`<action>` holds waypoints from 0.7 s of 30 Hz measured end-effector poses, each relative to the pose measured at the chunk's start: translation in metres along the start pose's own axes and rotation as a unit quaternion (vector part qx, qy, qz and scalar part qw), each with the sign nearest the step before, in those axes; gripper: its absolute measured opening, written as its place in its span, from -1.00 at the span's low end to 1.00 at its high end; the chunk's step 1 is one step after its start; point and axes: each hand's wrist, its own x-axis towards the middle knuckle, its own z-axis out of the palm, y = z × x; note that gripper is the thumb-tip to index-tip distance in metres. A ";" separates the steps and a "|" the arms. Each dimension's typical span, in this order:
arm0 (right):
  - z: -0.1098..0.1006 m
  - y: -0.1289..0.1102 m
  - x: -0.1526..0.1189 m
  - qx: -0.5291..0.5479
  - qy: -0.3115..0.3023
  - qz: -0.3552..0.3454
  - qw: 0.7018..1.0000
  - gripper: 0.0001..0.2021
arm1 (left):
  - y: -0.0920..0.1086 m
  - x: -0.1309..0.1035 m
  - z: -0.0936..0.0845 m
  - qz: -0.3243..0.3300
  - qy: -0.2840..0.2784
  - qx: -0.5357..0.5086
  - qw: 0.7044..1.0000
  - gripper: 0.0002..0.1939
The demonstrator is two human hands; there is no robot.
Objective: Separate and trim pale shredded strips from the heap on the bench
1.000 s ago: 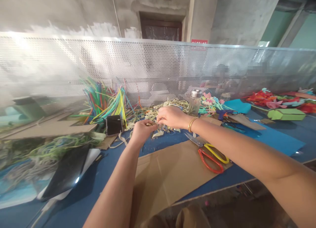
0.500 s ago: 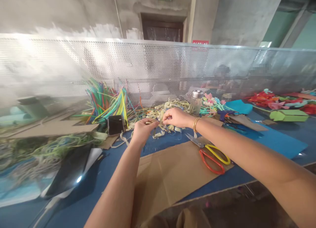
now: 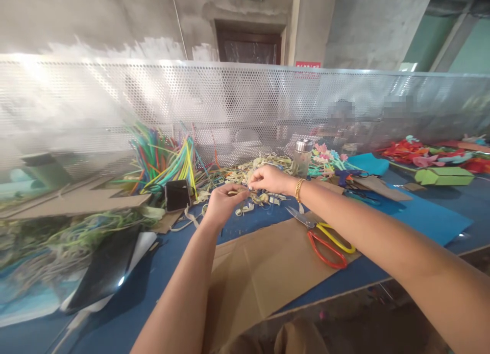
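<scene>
My left hand and my right hand are close together over a loose pile of pale strips. Both hands have their fingers pinched. Whatever is between the fingertips is too small to make out. On my right wrist is a gold bracelet. Below my right forearm, scissors with one red and one yellow handle lie across a brown cardboard sheet.
A dark phone leans before a bundle of coloured stems. Behind my right hand stands a glass bottle. To the right are blue sheets and a green folded box. A perforated metal screen runs along the back.
My hands have drawn slightly closer together, fingertips nearly meeting. The whole view has shifted a little; the scissors and cardboard lie as before.
</scene>
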 end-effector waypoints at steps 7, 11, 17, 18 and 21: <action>0.019 0.004 -0.017 -0.025 0.115 -0.026 0.993 -0.86 | -0.015 0.006 0.014 -0.024 0.107 -0.091 0.990 -0.67; 0.023 0.004 -0.019 -0.109 0.143 -0.047 0.983 -0.87 | -0.018 0.006 0.019 -0.049 0.100 -0.120 0.986 -0.65; 0.029 0.007 -0.025 -0.171 0.139 -0.066 0.973 -0.80 | -0.021 0.007 0.018 -0.058 0.090 -0.138 0.985 -0.67; 0.031 0.006 -0.027 -0.206 0.138 -0.081 0.965 -0.78 | -0.023 0.007 0.018 -0.061 0.096 -0.132 0.985 -0.67; 0.038 0.004 -0.033 -0.275 0.134 -0.100 0.947 -0.79 | -0.026 0.007 0.017 -0.071 0.110 -0.119 0.984 -0.66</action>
